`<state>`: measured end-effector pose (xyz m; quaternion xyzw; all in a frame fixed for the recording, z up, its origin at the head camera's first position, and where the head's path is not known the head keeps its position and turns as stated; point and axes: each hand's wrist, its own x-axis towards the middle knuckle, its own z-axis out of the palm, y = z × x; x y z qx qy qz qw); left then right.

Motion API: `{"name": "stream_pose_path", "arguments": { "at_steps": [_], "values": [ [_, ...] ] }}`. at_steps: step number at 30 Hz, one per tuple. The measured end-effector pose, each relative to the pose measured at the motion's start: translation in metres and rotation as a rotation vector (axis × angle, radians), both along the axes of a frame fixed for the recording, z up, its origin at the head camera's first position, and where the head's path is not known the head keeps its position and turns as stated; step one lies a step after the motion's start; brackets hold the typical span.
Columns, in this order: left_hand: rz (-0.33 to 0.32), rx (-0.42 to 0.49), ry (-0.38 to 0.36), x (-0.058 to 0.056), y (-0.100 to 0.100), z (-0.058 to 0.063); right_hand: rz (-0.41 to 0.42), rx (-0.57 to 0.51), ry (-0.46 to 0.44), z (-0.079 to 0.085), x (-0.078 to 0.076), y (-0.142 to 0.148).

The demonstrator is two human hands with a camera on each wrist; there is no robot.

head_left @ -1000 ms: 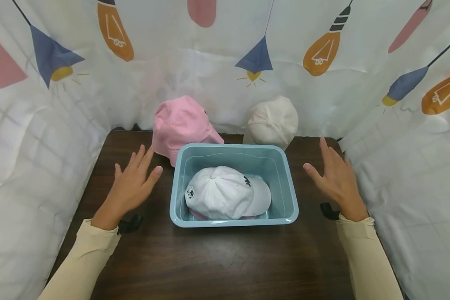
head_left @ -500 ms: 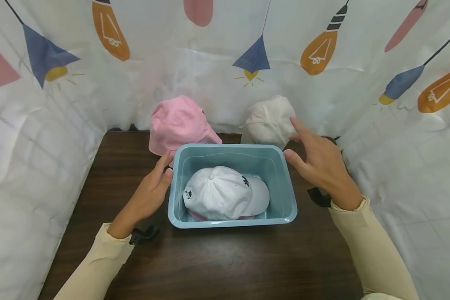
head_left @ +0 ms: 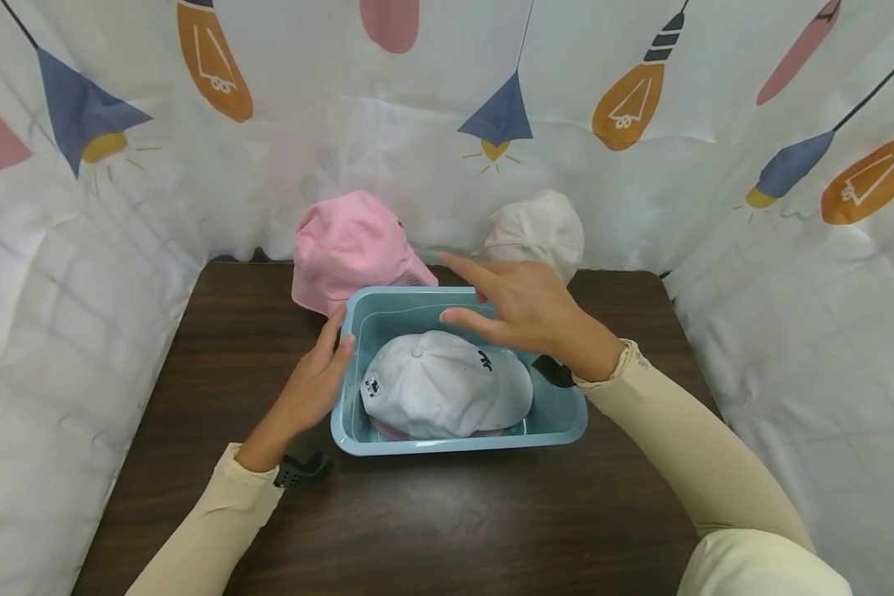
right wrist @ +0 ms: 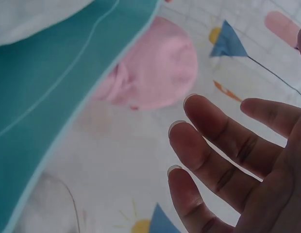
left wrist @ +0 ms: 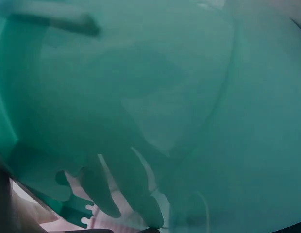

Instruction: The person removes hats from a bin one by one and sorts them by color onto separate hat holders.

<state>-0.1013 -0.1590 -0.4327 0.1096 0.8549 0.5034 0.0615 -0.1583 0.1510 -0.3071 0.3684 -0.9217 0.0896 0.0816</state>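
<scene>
A light blue plastic basin stands mid-table. In it lies a white baseball cap with its brim to the right, and a pinkish edge of something shows beneath. My left hand is at the basin's left side, fingers extended along the wall; in the left wrist view the basin wall fills most of the picture. Over the basin's far right part, my right hand hovers with spread fingers, holding nothing. Behind the basin are a pink cap and a cream cap, the latter partly hidden by the right hand.
The dark wooden table extends around the basin. A white curtain printed with lamps and bulbs closes in the back and both sides. Each wrist carries a black strap device.
My right hand has swept left from the table's right side to above the basin. The left hand has moved right, up against the basin's left side. The caps stay put.
</scene>
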Motion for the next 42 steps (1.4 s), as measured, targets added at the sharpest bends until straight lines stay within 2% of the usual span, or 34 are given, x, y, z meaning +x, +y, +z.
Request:
{"name": "stream_pose_path", "arguments": {
  "at_steps": [9, 14, 18, 29, 42],
  "values": [
    [0.025, -0.017, -0.026, 0.001, 0.001, -0.006, 0.109, 0.048, -0.071, -0.026, -0.011, -0.035],
    [0.027, -0.019, -0.023, 0.005, 0.002, -0.008, 0.137, 0.090, -0.155, -0.041, -0.011, -0.045],
    [0.019, -0.014, -0.004, 0.005, 0.003, -0.009, 0.144, 0.096, -0.180, -0.050, -0.011, -0.047],
    [0.015, -0.017, 0.009, 0.005, 0.003, -0.008, 0.200, 0.059, -0.196, -0.065, -0.008, -0.047],
    [0.024, -0.024, 0.016, 0.003, 0.003, -0.009, 0.196, 0.092, -0.181, -0.077, -0.005, -0.049]
  ]
}}
